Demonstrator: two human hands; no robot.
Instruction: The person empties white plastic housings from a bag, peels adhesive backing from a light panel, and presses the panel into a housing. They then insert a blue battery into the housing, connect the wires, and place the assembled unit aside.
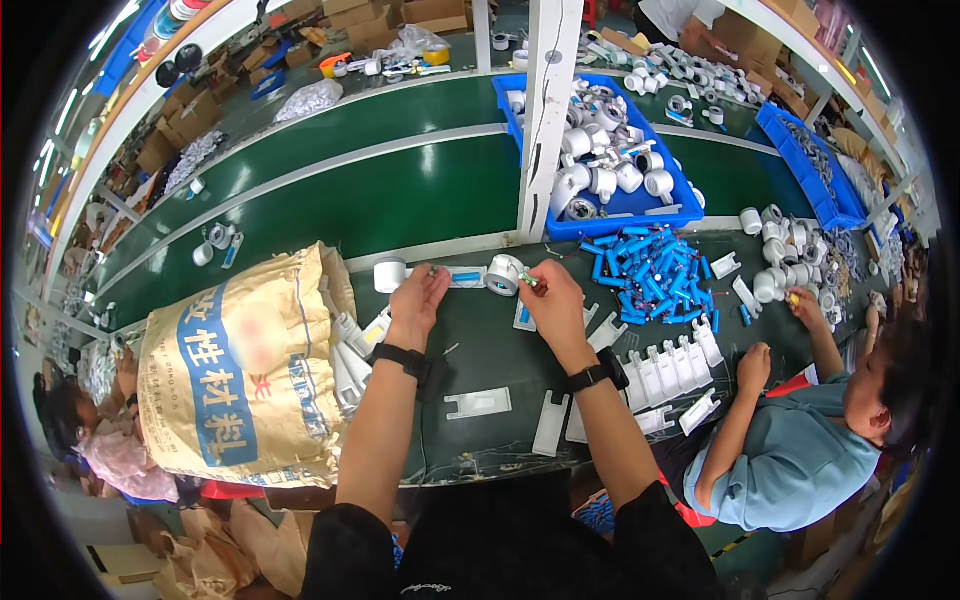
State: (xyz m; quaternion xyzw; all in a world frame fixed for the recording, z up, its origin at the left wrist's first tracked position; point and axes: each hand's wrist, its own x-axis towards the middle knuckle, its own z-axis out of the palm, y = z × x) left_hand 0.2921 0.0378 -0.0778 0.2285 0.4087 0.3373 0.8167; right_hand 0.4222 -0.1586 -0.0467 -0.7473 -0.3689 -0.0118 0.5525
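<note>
My left hand (420,298) is closed at its fingertips, beside a white plastic holder with a blue battery (467,279); what it pinches is too small to tell. My right hand (556,305) pinches a small green part (528,281), perhaps a circuit board. Between the hands a round white housing (503,274) lies with its open side toward my right fingers. To the left of my left hand stands a white cylindrical cap (390,275). Another holder with blue in it (524,316) lies partly beneath my right hand.
A heap of blue batteries (652,272) lies to the right, before a blue bin (624,224) of white housings. White plastic holders (667,373) stand in a row nearer me. A large paper sack (245,370) leans at left. A co-worker (800,450) sits at right. A white post (545,120) rises ahead.
</note>
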